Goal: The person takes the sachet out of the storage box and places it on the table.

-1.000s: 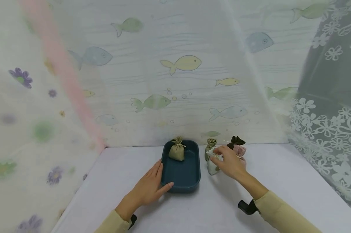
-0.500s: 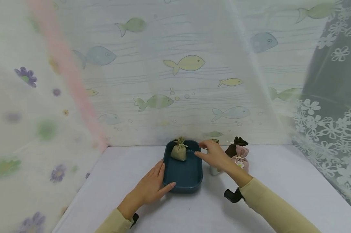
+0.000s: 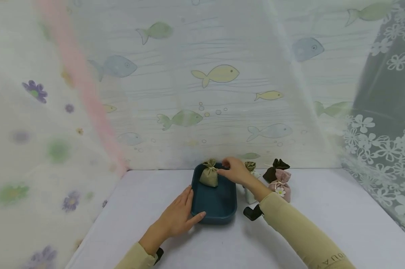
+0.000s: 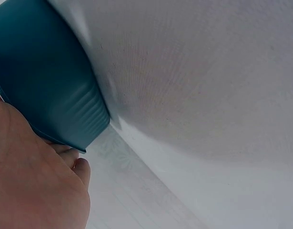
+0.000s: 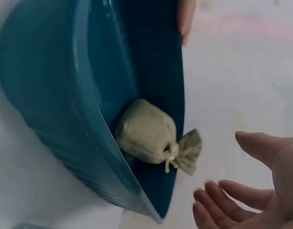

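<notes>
A small olive-green drawstring pouch (image 3: 209, 177) stands in the far left part of a deep blue rectangular dish (image 3: 216, 203). My left hand (image 3: 175, 213) rests against the dish's left side, fingers straight along the rim and thumb over the near left corner. Over the far right of the dish reaches my right hand (image 3: 235, 170). In the right wrist view that hand (image 5: 251, 191) has thumb and fingers apart, with nothing between them, close to the pouch's tied neck (image 5: 186, 151).
Right of the dish, partly behind my right forearm, stand a pale pouch (image 3: 250, 195) and another green pouch (image 3: 250, 167). Farther right are a dark brown pouch (image 3: 271, 174) and a pink pouch (image 3: 283, 185) with a white flower. A fish-print curtain (image 3: 175, 86) hangs behind the white table (image 3: 222, 246).
My right hand has moved left from the pouches at the right, over the dish and towards the green pouch. The left hand stays at the dish's side.
</notes>
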`<state>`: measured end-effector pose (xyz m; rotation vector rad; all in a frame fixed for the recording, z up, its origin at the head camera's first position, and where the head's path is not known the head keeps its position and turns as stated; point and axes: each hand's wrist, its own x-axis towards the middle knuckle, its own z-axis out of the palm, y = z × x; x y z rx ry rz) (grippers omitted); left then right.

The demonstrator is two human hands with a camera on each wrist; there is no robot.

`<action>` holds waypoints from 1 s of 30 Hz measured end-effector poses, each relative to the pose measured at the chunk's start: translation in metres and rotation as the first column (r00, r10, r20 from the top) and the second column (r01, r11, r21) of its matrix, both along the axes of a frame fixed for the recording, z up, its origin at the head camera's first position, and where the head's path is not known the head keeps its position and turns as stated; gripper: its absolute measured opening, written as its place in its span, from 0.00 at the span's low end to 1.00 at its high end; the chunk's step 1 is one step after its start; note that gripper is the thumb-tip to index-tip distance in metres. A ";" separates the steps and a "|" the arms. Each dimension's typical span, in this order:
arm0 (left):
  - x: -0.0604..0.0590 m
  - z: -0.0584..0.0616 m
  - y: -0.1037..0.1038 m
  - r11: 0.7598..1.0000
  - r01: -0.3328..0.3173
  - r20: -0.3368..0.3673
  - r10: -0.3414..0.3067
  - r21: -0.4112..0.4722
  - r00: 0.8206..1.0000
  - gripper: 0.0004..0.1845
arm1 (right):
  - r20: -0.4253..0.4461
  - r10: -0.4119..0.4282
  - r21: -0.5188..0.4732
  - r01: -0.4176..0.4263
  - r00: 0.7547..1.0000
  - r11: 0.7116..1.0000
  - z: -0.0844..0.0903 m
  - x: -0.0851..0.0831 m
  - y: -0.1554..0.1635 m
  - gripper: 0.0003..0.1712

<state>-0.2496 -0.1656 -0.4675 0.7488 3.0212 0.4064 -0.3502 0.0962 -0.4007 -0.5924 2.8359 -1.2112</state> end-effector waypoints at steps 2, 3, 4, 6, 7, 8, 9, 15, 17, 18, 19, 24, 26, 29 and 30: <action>0.001 0.000 0.000 1.000 -0.001 0.001 0.001 -0.003 1.000 0.56 | 0.021 -0.011 0.003 0.011 1.000 1.000 -0.002 -0.005 -0.003 0.29; 0.001 0.000 0.000 1.000 0.000 -0.001 0.000 -0.003 1.000 0.56 | 0.033 -0.017 0.000 0.017 0.999 1.000 -0.003 -0.008 -0.004 0.30; 0.001 0.000 0.000 1.000 0.001 -0.006 -0.001 -0.002 1.000 0.56 | 0.044 -0.023 0.000 0.023 0.999 1.000 -0.004 -0.010 -0.006 0.30; 0.001 0.000 -0.001 1.000 0.004 -0.011 -0.004 -0.001 1.000 0.55 | 0.078 -0.030 -0.023 0.032 0.997 0.999 -0.007 -0.013 -0.009 0.30; 0.001 0.000 -0.001 1.000 0.006 -0.014 -0.006 -0.002 1.000 0.55 | 0.096 -0.034 -0.036 0.038 0.995 0.999 -0.008 -0.015 -0.011 0.30; 0.002 0.000 -0.001 1.000 0.006 -0.016 -0.006 -0.002 1.000 0.55 | 0.116 -0.036 -0.052 0.042 0.993 0.998 -0.010 -0.017 -0.012 0.30; 0.001 -0.001 -0.001 1.000 0.008 -0.018 -0.008 -0.001 1.000 0.55 | 0.140 -0.038 -0.071 0.048 0.989 0.996 -0.012 -0.018 -0.014 0.30; 0.000 0.001 -0.001 1.000 0.013 -0.008 -0.013 -0.012 1.000 0.55 | 0.264 -0.062 -0.124 0.097 0.962 0.988 -0.023 -0.027 -0.026 0.32; 0.000 0.001 -0.001 1.000 0.012 -0.005 -0.012 -0.014 1.000 0.56 | 0.281 -0.071 -0.115 0.107 0.957 0.988 -0.027 -0.030 -0.030 0.34; 0.000 0.001 -0.001 1.000 0.012 -0.002 -0.012 -0.014 1.000 0.56 | 0.285 -0.076 -0.109 0.111 0.955 0.988 -0.028 -0.031 -0.032 0.34; -0.001 0.001 -0.001 1.000 0.010 -0.001 -0.010 -0.016 1.000 0.56 | 0.294 -0.078 -0.111 0.115 0.953 0.987 -0.030 -0.032 -0.033 0.35; -0.001 -0.003 -0.001 1.000 0.003 -0.007 -0.004 -0.012 1.000 0.56 | 0.325 -0.085 -0.119 0.130 0.942 0.984 -0.034 -0.037 -0.037 0.34; 0.000 -0.003 0.000 1.000 0.000 -0.011 0.000 -0.013 1.000 0.55 | 0.350 -0.079 -0.138 0.135 0.933 0.981 -0.034 -0.037 -0.038 0.34; 0.001 -0.002 0.000 1.000 -0.005 -0.009 0.005 -0.023 1.000 0.55 | 0.387 -0.065 -0.169 0.141 0.920 0.975 -0.033 -0.038 -0.038 0.33; 0.002 -0.001 0.000 1.000 -0.005 -0.009 0.005 -0.024 1.000 0.55 | 0.398 -0.062 -0.180 0.144 0.915 0.973 -0.033 -0.037 -0.039 0.33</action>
